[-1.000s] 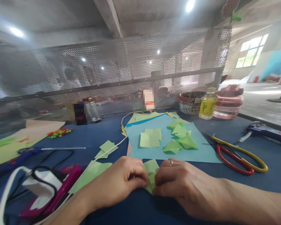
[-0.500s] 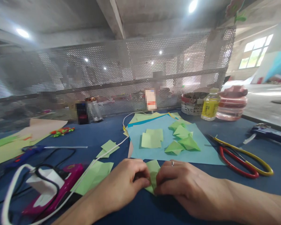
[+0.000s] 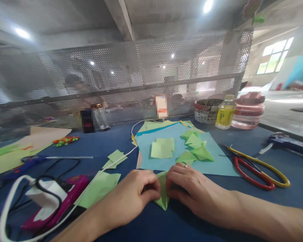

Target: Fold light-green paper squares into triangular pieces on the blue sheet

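Note:
Between my two hands lies a piece of light green paper (image 3: 164,191), creased and partly folded, near the table's front. My left hand (image 3: 142,188) pinches its left side with thumb and fingers. On its right side, my right hand (image 3: 183,185) has its fingers curled and closed at the edge; a ring is on one finger. Beyond them a blue paper sheet (image 3: 146,164) carries two flat green squares (image 3: 163,148) and several folded green pieces (image 3: 201,153). More green squares (image 3: 115,158) and a larger green sheet (image 3: 101,188) rest left of my hands.
A magenta power strip (image 3: 77,188) with a white cable stands at left, near a blue glue gun (image 3: 34,164). Red-and-yellow-handled scissors (image 3: 254,173) and another glue gun (image 3: 288,144) lie right. A yellow-labelled bottle (image 3: 225,113), pink jug (image 3: 248,111) and basket (image 3: 207,111) stand behind.
My right hand has shifted slightly up along the right side of the green paper, showing more of its lower corner. My left hand stays nearly in place.

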Demonstrator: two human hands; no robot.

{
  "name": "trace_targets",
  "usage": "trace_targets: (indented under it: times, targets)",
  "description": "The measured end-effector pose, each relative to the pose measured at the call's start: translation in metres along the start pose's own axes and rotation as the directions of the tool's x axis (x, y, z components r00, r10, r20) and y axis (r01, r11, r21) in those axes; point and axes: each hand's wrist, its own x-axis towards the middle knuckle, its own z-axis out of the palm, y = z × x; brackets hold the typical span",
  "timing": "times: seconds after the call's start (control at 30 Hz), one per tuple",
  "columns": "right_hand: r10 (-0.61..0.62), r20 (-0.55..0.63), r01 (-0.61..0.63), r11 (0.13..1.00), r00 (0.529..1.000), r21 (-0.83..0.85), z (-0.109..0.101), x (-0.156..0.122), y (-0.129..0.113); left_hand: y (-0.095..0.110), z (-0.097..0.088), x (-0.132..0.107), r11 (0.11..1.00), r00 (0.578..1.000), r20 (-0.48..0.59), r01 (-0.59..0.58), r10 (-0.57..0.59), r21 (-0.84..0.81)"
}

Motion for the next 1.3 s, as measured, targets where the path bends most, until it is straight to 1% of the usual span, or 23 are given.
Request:
trace_targets:
  times: [0.13,0.3,0.53,0.7,1.0,1.3]
  targets:
    - [-0.065,-0.014,0.066,0.997,0.998,0.027,-0.003,-0.002,-0.001,0.004,-0.001,-0.001,0.997,0.999,0.040,0.021,-0.018,-0.078]
    - [-0.039,0.046,0.036,0.997,0.998,0.062,-0.005,-0.004,-0.005,0.002,0.003,-0.003,0.995,0.997,0.072,0.004,0.003,-0.103]
    - [-0.050,0.014,0.048,0.992,0.999,0.116,0.002,-0.002,0.000,0.002,0.008,-0.002,0.998,0.999,0.036,-0.004,0.006,-0.070]
    - [-0.024,-0.002,0.024,0.994,1.000,0.109,0.004,-0.001,-0.001,0.005,0.009,-0.003,0.999,1.000,0.023,0.003,-0.002,-0.043]
    - [-0.005,0.001,0.004,0.995,1.000,0.099,0.006,0.001,-0.001,0.003,0.013,0.000,1.000,1.000,-0.002,0.012,-0.012,-0.012]
    - [-0.002,-0.005,0.002,0.995,1.000,0.096,0.008,0.001,0.000,-0.001,0.018,-0.006,0.999,0.999,-0.023,-0.021,0.022,0.047]
